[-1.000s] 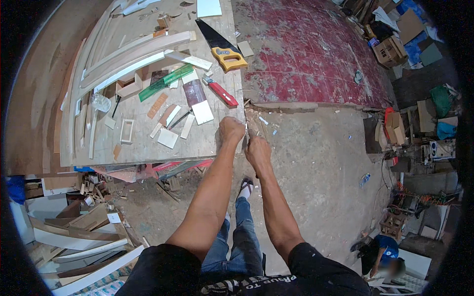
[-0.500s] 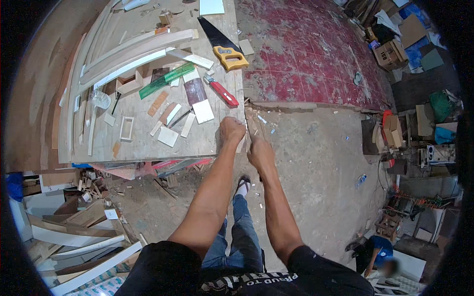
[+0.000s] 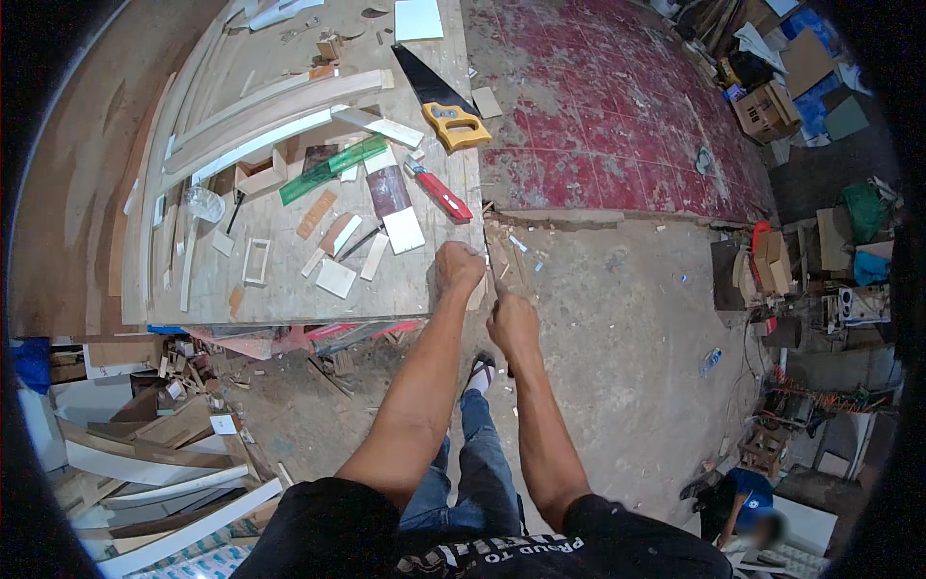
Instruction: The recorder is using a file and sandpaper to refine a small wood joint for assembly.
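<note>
Matt, rough plywood worktable [image 3: 289, 289]

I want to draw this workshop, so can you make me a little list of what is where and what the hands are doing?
place: workshop with a concrete floor
bench: wooden, littered with offcuts
left hand: fist at the bench's right edge, on a small wood piece
right hand: closed on a thin tool, too small to identify
saw: dark blade, yellow handle, lying on the bench
red tool: on the bench near the left hand
green strip: on the bench
scrap wood: piled under the bench
</note>
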`<action>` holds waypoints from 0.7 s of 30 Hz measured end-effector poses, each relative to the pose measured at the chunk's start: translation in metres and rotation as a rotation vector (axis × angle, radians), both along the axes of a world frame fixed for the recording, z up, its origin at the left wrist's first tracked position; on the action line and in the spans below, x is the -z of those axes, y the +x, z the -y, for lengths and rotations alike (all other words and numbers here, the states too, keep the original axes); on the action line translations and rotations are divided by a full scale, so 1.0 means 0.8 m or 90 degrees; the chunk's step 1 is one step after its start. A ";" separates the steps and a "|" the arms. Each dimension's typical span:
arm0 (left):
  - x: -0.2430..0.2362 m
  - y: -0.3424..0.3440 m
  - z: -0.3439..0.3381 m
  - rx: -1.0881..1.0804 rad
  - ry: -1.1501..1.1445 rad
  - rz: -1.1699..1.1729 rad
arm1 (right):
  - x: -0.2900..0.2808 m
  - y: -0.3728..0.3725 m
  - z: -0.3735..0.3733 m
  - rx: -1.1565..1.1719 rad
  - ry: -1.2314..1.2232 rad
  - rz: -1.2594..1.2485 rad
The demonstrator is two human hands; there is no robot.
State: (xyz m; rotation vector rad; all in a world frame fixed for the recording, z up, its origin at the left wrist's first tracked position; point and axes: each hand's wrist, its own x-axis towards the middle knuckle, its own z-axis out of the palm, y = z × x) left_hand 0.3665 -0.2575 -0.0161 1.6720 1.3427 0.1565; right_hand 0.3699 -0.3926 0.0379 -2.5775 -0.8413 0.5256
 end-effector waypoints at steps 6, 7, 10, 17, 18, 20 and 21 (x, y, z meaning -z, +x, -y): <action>0.008 0.002 0.008 -0.002 0.017 0.015 | 0.016 0.004 0.001 0.010 0.015 0.010; 0.011 -0.001 0.008 0.016 0.045 0.018 | 0.010 -0.003 0.010 0.004 0.017 0.003; 0.015 0.001 0.009 0.022 0.063 0.023 | 0.007 -0.009 0.006 0.024 0.005 -0.005; 0.025 0.001 -0.001 0.005 0.052 0.037 | -0.007 -0.028 0.022 0.026 0.066 0.028; 0.026 -0.001 -0.004 0.012 0.065 0.045 | 0.004 -0.017 0.011 0.024 0.066 0.027; 0.015 0.016 0.018 0.015 0.043 0.051 | 0.027 0.024 -0.004 0.005 0.018 0.030; 0.009 0.022 0.023 0.008 0.032 0.049 | 0.029 0.025 0.008 0.011 0.016 0.034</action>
